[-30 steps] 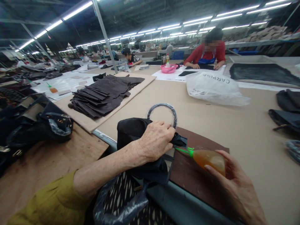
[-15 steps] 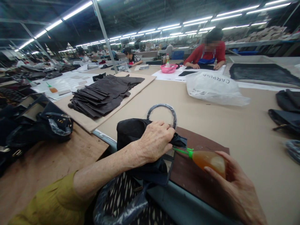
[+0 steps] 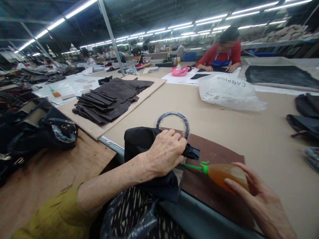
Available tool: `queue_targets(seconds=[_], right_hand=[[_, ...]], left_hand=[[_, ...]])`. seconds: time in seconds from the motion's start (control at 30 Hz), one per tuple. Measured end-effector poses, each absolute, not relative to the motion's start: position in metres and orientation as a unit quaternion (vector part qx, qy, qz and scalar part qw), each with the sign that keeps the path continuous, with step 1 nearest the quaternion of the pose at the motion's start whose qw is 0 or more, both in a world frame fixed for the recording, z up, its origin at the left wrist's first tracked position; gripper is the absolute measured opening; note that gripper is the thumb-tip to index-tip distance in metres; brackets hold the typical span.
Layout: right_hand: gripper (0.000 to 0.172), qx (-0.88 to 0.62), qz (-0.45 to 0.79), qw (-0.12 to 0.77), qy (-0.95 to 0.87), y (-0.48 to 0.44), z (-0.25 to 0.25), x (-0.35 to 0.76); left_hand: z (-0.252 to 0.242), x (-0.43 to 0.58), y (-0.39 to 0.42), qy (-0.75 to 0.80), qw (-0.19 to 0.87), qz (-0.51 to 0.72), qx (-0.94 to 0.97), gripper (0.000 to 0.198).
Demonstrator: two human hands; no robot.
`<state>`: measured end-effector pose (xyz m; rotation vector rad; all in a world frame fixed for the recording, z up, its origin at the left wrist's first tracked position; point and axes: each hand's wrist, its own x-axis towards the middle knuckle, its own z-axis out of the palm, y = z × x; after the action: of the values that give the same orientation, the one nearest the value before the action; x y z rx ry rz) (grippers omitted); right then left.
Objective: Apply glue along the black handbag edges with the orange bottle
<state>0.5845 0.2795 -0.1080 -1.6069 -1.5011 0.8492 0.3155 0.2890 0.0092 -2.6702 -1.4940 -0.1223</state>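
Below the middle of the view, my left hand [image 3: 167,151] is closed on the black fabric of a handbag [image 3: 139,141]. The bag has a plastic-wrapped ring handle [image 3: 171,114] standing up behind my knuckles. In my right hand [image 3: 259,196] is a squeeze bottle [image 3: 228,176] of amber liquid, probably glue, lying nearly level. Its green nozzle [image 3: 195,167] points left at the bag's edge by my left fingertips; whether the tip touches is hard to see. A brown board [image 3: 211,149] lies under the bag and bottle. A patterned bag body and a second wrapped handle [image 3: 143,225] hang at the table edge.
A stack of dark brown pieces [image 3: 112,98] lies on a board at the left. Dark handbags [image 3: 50,132] crowd the lower left. A white plastic bag [image 3: 229,91] and a pink basket [image 3: 179,71] stand farther back. Across the table a person in red [image 3: 219,56] handles black material.
The bottle and my right hand have shifted slightly right, drawing the nozzle back a little. My left hand keeps its grip on the bag.
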Motion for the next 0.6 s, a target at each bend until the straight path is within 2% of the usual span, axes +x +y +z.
queue_targets(seconds=[0.27, 0.47, 0.6], right_hand=[[0.064, -0.630, 0.355, 0.349, -0.596, 0.278, -0.116, 0.585], [0.065, -0.600, 0.439, 0.357, -0.565, 0.279, -0.106, 0.582], [0.065, -0.633, 0.361, 0.344, -0.591, 0.277, -0.104, 0.579]], left_hand=[[0.007, 0.313, 0.281, -0.491, 0.037, -0.036, -0.870, 0.016], [0.005, 0.314, 0.276, -0.487, 0.035, -0.030, -0.872, 0.018], [0.005, 0.314, 0.277, -0.489, 0.035, -0.027, -0.871, 0.016]])
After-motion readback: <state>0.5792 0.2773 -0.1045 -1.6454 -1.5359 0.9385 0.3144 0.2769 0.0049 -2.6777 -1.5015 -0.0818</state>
